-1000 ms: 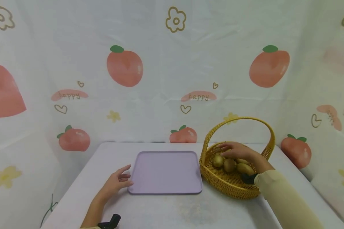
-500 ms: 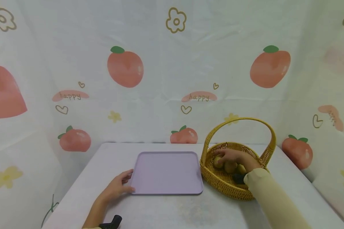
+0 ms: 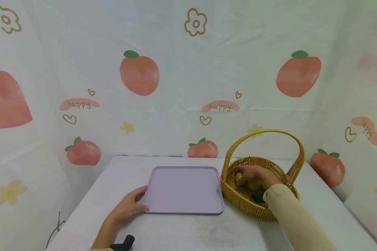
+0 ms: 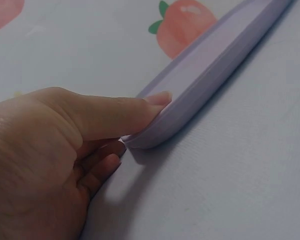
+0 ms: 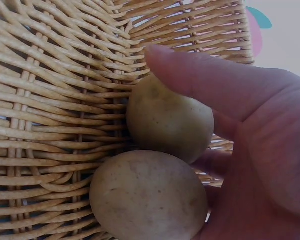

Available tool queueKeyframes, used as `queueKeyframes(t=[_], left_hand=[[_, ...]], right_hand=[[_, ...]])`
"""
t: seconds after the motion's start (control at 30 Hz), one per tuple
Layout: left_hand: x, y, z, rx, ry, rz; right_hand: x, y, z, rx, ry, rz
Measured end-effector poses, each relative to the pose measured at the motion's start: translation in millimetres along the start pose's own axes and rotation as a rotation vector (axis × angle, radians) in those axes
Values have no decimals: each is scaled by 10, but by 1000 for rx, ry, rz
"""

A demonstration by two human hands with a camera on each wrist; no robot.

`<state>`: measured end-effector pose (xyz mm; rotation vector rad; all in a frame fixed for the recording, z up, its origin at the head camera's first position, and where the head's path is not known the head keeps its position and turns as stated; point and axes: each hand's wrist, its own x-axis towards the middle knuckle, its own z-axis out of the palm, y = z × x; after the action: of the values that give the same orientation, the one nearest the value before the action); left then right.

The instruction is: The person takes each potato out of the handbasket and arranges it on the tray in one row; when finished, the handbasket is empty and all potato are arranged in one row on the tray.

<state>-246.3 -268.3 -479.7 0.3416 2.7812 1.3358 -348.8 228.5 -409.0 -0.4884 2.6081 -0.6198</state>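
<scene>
In the head view, my left hand (image 3: 127, 206) is at the near left corner of a lilac tray (image 3: 185, 190). Its thumb lies over the rim (image 4: 165, 112) in the left wrist view, with the other fingers curled below the edge. My right hand (image 3: 253, 173) reaches down into a yellow wicker basket (image 3: 248, 205) with a tall arched handle. There it grips a round, pale brown potato (image 5: 167, 117), thumb across the top and fingers behind. A second potato (image 5: 150, 195) lies against the first, nearer the wrist. The hand hides part of the basket's contents.
The tray and basket stand side by side on a white-covered table (image 3: 176, 232), the basket to the right with its handle (image 3: 270, 131) arching above the right hand. A patterned curtain (image 3: 176, 80) hangs behind the table.
My right hand has lowered into the basket and closed its fingers around a potato. My left hand has moved onto the tray's corner and taken hold of its rim.
</scene>
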Motion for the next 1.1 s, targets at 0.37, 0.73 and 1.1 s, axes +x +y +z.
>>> queueKeyframes(t=[0.37, 0.73, 1.1], left_hand=[[22, -3, -1, 14, -17, 8], [2, -3, 3, 8, -12, -5], [13, -23, -3, -8, -34, 0]], right_hand=[[-19, -1, -4, -63, 71, -62], [-204, -63, -134, 27, 212, -171], [-520, -210, -148, 49, 336, -345]])
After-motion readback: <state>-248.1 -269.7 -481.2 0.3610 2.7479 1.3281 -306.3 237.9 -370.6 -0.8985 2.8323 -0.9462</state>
